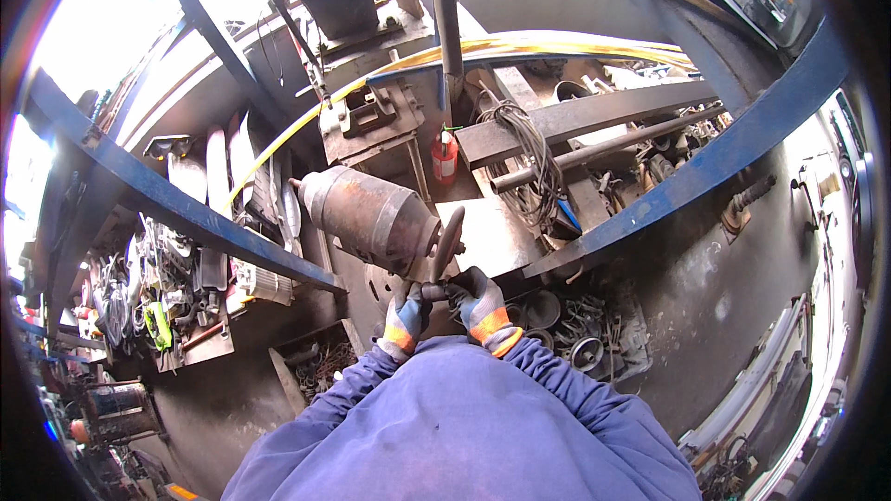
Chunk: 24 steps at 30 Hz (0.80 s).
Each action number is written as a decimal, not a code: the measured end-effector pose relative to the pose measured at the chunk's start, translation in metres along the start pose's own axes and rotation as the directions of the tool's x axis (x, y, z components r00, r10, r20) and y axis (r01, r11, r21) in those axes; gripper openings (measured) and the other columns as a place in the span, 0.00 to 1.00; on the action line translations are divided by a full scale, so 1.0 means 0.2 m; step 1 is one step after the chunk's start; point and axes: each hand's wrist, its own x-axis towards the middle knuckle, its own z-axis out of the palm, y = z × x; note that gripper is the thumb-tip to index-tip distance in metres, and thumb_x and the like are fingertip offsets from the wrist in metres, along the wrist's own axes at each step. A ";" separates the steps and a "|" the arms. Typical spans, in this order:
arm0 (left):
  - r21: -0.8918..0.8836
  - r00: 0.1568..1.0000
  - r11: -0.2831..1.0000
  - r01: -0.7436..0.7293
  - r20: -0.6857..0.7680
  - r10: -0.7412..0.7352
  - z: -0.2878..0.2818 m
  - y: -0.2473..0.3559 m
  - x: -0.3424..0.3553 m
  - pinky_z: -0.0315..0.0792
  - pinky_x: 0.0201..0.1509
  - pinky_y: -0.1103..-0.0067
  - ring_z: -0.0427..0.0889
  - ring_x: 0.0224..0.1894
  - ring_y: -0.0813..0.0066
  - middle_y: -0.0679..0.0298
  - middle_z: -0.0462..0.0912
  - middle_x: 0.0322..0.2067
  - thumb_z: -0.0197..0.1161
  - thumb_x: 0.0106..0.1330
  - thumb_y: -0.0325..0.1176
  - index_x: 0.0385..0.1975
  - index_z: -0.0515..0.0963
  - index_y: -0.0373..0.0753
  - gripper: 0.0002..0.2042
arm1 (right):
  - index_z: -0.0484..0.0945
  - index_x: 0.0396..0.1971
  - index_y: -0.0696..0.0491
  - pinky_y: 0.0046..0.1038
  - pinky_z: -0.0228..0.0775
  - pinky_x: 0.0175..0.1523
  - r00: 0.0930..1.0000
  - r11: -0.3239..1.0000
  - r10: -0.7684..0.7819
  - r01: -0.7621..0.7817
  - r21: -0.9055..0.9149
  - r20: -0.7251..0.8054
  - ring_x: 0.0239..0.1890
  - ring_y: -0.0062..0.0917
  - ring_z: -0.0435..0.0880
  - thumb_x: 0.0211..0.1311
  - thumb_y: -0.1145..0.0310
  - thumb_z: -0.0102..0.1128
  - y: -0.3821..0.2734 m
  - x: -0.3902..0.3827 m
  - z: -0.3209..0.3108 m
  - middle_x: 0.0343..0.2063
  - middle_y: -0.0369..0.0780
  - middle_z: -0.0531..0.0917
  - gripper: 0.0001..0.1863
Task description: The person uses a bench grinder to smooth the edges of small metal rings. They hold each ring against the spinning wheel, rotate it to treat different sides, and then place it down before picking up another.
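Dark piece (433, 293), long axis left-right (apparently)

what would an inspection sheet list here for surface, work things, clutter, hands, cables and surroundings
Surface: grey floor, with pale patches.
Work things: rusty cylinder just ahead of the hands; dark part between them.
Clutter: loose metal parts on the floor at right; mixed scrap at left.
Hands: left hand and right hand, both gloved, closed on the dark part.
Cables: coiled grey cable by a metal beam.
Surroundings: red fire extinguisher beyond the cylinder; blue beams either side.
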 end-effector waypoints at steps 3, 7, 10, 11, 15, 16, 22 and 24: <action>-0.003 1.000 1.000 -0.025 -0.016 0.025 -0.01 -0.02 0.02 0.54 0.13 0.83 0.62 0.12 0.85 0.74 0.66 0.15 0.48 0.76 0.46 0.35 0.72 0.45 0.12 | 0.76 0.35 0.59 0.24 0.72 0.38 1.000 1.000 0.008 -0.008 0.011 -0.023 0.30 0.18 0.79 0.62 0.74 0.65 0.07 0.00 0.02 0.26 0.37 0.83 0.07; -0.014 1.000 1.000 0.005 -0.001 -0.005 -0.03 -0.01 0.02 0.55 0.13 0.83 0.62 0.12 0.85 0.74 0.66 0.16 0.48 0.76 0.46 0.35 0.71 0.46 0.12 | 0.76 0.41 0.60 0.25 0.74 0.40 0.998 0.999 0.053 -0.053 -0.008 -0.018 0.31 0.21 0.80 0.62 0.76 0.64 0.08 -0.01 0.04 0.30 0.39 0.84 0.09; -0.074 1.000 0.997 0.020 -0.010 -0.021 -0.03 -0.03 0.02 0.55 0.14 0.83 0.63 0.13 0.85 0.73 0.66 0.16 0.48 0.76 0.45 0.35 0.71 0.46 0.12 | 0.77 0.38 0.60 0.25 0.73 0.39 0.998 0.999 0.051 -0.051 -0.002 -0.037 0.30 0.20 0.79 0.62 0.74 0.64 0.03 -0.03 0.06 0.28 0.39 0.83 0.08; -0.075 1.000 0.997 0.020 -0.010 -0.021 -0.03 -0.02 0.02 0.55 0.14 0.83 0.63 0.14 0.85 0.73 0.67 0.17 0.48 0.76 0.45 0.34 0.71 0.46 0.12 | 0.77 0.35 0.60 0.25 0.72 0.38 0.998 0.999 0.043 -0.044 -0.003 -0.055 0.29 0.19 0.78 0.63 0.72 0.65 0.01 -0.03 0.06 0.27 0.38 0.83 0.08; -0.060 1.000 0.998 -0.009 -0.025 0.008 -0.02 0.02 0.00 0.55 0.14 0.83 0.63 0.14 0.85 0.73 0.68 0.17 0.49 0.76 0.45 0.32 0.71 0.46 0.12 | 0.77 0.34 0.60 0.25 0.73 0.38 0.996 0.995 -0.029 0.021 -0.092 -0.086 0.29 0.19 0.78 0.62 0.72 0.66 0.05 -0.02 0.07 0.27 0.38 0.83 0.08; -0.026 1.000 1.000 -0.015 -0.015 0.015 -0.03 0.02 -0.01 0.56 0.15 0.83 0.64 0.15 0.84 0.73 0.68 0.18 0.49 0.76 0.44 0.32 0.71 0.46 0.12 | 0.77 0.34 0.60 0.25 0.73 0.38 0.996 0.995 -0.016 0.007 -0.102 -0.089 0.29 0.19 0.78 0.61 0.72 0.66 0.05 -0.02 0.07 0.27 0.38 0.83 0.08; -0.040 0.998 0.997 -0.068 0.006 0.068 -0.04 -0.02 0.02 0.58 0.18 0.83 0.66 0.18 0.83 0.71 0.73 0.21 0.49 0.75 0.44 0.34 0.73 0.45 0.12 | 0.78 0.34 0.61 0.24 0.73 0.35 0.993 0.989 -0.065 0.051 -0.139 -0.099 0.28 0.18 0.79 0.62 0.71 0.66 0.06 -0.03 0.07 0.26 0.39 0.84 0.09; -0.133 0.988 0.981 -0.144 0.038 0.150 0.02 0.04 -0.02 0.58 0.18 0.83 0.66 0.18 0.83 0.69 0.77 0.24 0.49 0.75 0.44 0.36 0.74 0.44 0.12 | 0.78 0.35 0.61 0.23 0.73 0.35 0.992 0.987 -0.086 0.073 -0.141 -0.092 0.28 0.18 0.79 0.62 0.71 0.67 0.06 -0.03 0.07 0.26 0.39 0.83 0.09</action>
